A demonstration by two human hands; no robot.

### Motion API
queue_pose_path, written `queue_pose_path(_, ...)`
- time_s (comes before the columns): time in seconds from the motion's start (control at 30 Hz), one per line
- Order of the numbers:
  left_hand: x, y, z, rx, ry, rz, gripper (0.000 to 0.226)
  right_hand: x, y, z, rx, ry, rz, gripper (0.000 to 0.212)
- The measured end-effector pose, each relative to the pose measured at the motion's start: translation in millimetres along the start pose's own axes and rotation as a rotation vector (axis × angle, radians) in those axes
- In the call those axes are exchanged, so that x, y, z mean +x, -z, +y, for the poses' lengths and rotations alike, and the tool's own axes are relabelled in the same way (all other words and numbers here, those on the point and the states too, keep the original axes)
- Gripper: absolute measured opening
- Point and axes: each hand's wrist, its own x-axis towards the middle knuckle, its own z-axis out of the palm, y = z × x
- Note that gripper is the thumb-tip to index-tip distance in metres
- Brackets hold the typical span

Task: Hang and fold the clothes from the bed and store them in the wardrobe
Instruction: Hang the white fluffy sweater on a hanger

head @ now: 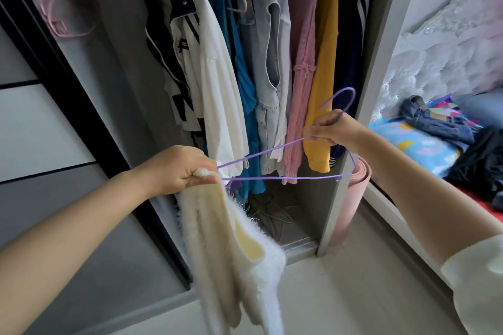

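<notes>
**Fluffy top met the purple hanger at the wardrobe**

Your left hand, lower left of centre, pinched the fluffy white garment with curled fingers against one tip of the purple hanger. Your right hand, right of centre, gripped the hanger just below its hook. Behind both stood the open wardrobe (already full of hanging clothes); jeans lay on the bed at right.

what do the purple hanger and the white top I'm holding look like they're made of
Purple hanger: probably wire with a smooth plastic coating, judging by its thin, even, bent rod. White top: a fuzzy, fluffy knit, perhaps faux fur or mohair-like yarn; fine hairs stand out along its edges.
</notes>
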Motion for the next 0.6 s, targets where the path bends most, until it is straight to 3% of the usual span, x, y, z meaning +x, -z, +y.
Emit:
queue_pose_path(0.13,2,4,-3,0.107,-0.105,0.080,0.037,-4,11,-7,0.035,0.025,-0.058,0.033)
queue_pose_path(0.37,28,7,12,0.228,-0.347,0.101,0.038,-4,-9,-7,-0.001,0.060,-0.024,0.034)
queue_pose_path(0.47,29,8,12,0.244,-0.342,0.131,0.046,-6,-17,-3,0.031,0.084,0.010,0.044)
queue_pose_path(0.6,40,2,19,0.236,-0.359,0.188,0.031,-9,-45,-20,-0.092,0.180,-0.078,0.056)
